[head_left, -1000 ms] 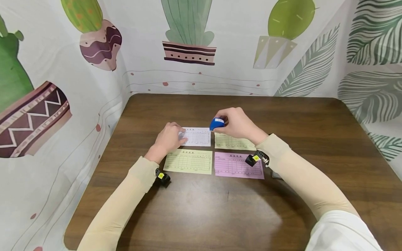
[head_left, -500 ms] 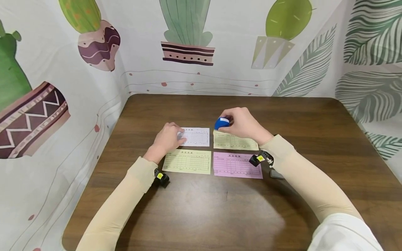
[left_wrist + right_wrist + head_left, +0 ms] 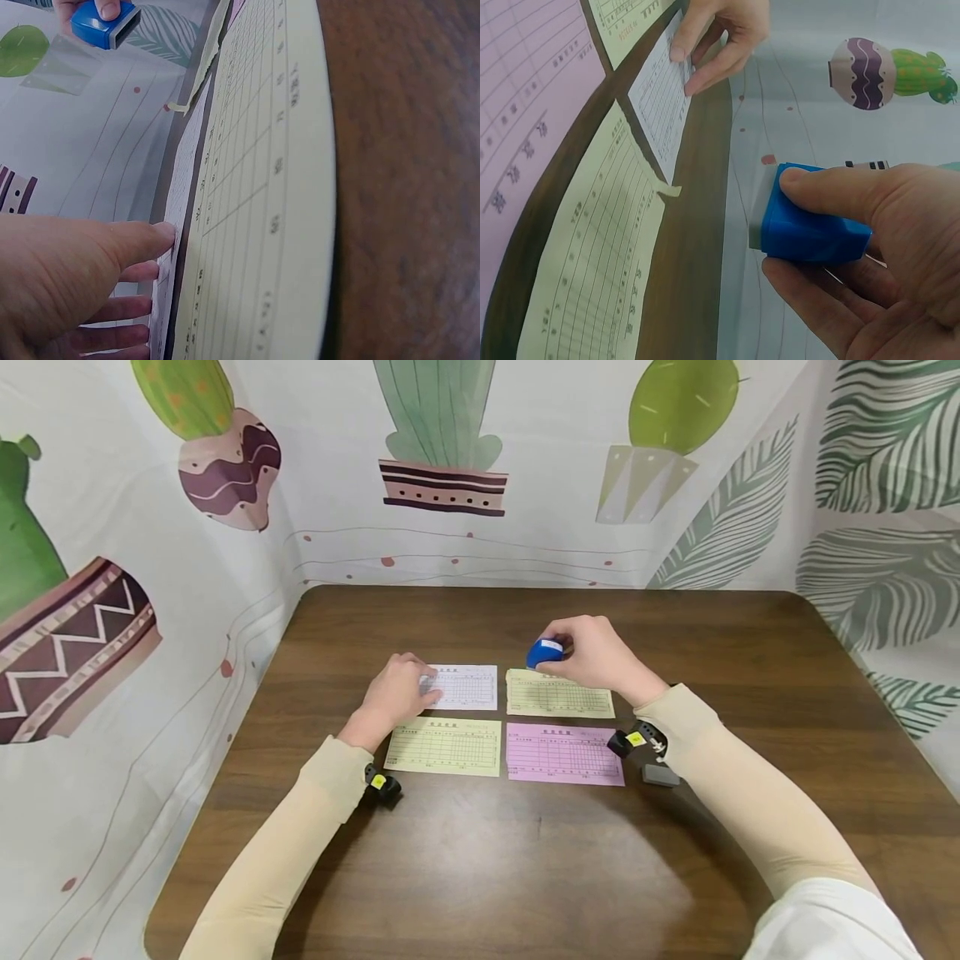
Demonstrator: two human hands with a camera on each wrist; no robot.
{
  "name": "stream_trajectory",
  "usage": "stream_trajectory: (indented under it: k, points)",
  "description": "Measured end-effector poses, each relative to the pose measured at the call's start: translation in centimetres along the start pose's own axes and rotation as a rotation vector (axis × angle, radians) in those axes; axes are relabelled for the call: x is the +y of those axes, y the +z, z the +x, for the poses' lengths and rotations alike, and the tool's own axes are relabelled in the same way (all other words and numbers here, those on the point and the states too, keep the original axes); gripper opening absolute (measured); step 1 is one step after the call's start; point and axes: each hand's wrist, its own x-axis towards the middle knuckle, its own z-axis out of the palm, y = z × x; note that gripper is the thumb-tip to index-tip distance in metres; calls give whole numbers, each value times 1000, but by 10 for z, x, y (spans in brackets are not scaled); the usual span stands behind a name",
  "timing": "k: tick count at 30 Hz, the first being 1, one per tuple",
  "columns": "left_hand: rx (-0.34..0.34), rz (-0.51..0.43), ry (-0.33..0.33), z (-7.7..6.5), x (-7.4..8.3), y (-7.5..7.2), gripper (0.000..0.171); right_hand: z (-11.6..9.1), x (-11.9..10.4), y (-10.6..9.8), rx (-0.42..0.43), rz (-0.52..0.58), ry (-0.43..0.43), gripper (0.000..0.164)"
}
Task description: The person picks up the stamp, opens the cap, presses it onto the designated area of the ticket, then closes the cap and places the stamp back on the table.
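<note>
My right hand (image 3: 597, 656) pinches a blue self-inking stamp (image 3: 544, 652) between thumb and fingers. In the right wrist view the stamp (image 3: 814, 217) is held apart from the paper, its grey base toward the forms. Below it lies the upper yellow form (image 3: 561, 697), with a torn strip curling up at one corner. My left hand (image 3: 395, 693) rests its fingertips on the left part of the white form (image 3: 468, 687), fingers fairly straight. Nearer me lie another yellow form (image 3: 446, 746) and a pink form (image 3: 562, 754), both printed with grids.
A small grey flat case (image 3: 660, 775) lies right of the pink form, beside my right forearm. All of it stands on a brown wooden table (image 3: 480, 868). A cactus-patterned cloth (image 3: 555, 543) hangs behind the table and along its left side.
My right hand has moved rightward with the stamp, from the white form's right edge to above the upper yellow form. More of the grey case now shows. My left hand stays on the white form.
</note>
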Motion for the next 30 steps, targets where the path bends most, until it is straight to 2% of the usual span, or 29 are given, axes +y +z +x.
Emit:
stream_trajectory:
  k: [13, 30]
  points:
    - [-14, 12, -2, 1, 0, 1, 43, -7, 14, -5, 35, -4, 5, 30]
    - [-3, 8, 11, 2, -3, 4, 44, -22, 28, -17, 11, 45, 65, 31]
